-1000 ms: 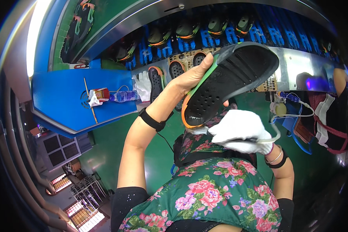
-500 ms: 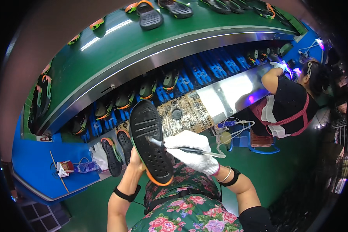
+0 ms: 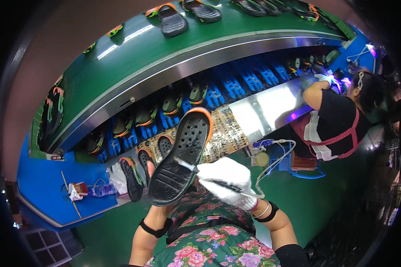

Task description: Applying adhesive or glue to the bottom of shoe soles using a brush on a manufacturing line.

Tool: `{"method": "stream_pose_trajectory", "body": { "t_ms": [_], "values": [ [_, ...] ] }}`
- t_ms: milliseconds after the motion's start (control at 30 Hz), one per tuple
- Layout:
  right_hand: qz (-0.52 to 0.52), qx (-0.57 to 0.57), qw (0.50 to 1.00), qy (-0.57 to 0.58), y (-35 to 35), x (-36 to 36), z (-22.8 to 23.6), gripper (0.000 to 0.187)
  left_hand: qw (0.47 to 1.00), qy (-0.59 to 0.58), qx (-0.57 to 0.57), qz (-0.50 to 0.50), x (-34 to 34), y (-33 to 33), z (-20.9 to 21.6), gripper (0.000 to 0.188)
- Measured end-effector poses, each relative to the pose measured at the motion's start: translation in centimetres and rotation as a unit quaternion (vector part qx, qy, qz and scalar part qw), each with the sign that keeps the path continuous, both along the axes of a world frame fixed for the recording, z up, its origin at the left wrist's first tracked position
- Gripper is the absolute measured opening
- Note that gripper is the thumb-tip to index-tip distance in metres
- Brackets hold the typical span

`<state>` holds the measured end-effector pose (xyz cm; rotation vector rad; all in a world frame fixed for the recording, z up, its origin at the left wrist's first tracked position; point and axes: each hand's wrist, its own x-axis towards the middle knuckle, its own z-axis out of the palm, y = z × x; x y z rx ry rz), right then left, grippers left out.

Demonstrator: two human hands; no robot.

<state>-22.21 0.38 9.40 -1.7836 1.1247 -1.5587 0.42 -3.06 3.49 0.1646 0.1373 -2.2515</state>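
Green belt across the upper frame, co-worker at right, black-and-orange sole tilted at centre, left hand holding it, fingers mostly hidden behind, gloved right hand at lower centre, fingers wrapped round a brush, tip at the sole's face

Shoe workshop: black soles on a green belt, a co-worker nearby.

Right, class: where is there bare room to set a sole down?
On the metal ledge, between taped cardboard and the co-worker; also the green belt between its metal rim and the far soles. Crowded: left of the cardboard, where perforated black soles lie beside a white glove.
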Motion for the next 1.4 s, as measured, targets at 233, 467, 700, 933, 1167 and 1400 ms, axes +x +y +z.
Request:
{"method": "stream_pose_trajectory", "body": {
  "t_ms": [233, 467, 700, 933, 1167, 1400],
  "values": [
    [-0.024, -0.002, 0.997, 0.073, -0.7, -0.1, 2.6, 0.022, 0.997, -0.014, -0.068, 0.017, -0.8, 1.4, -4.4, 0.087],
    [-0.049, -0.057, 0.986, 0.146, -2.7, 1.5, 3.9, 0.025, 0.986, -0.152, -0.062, -0.039, -2.3, 2.9, -1.7, 0.094],
    [-0.016, -0.095, 0.976, 0.195, -2.0, 3.6, 3.0, 0.033, 0.998, 0.012, -0.043, -0.045, -1.7, 3.7, -4.1, 0.082],
    [-0.037, -0.062, 0.985, 0.155, -2.1, 3.0, 3.8, 0.031, 0.969, -0.24, -0.02, -0.058, -1.3, 3.5, -2.2, 0.09],
    [-0.037, -0.02, 0.998, 0.036, -2.0, 3.5, 1.9, 0.03, 0.968, -0.248, -0.014, -0.034, -0.9, 2.7, -2.7, 0.097],
    [0.056, -0.003, 0.998, 0.019, -1.3, 4.6, 2.0, 0.025, 0.966, -0.247, -0.072, -0.005, -0.5, 1.4, -2.9, 0.116]
  ]
}}
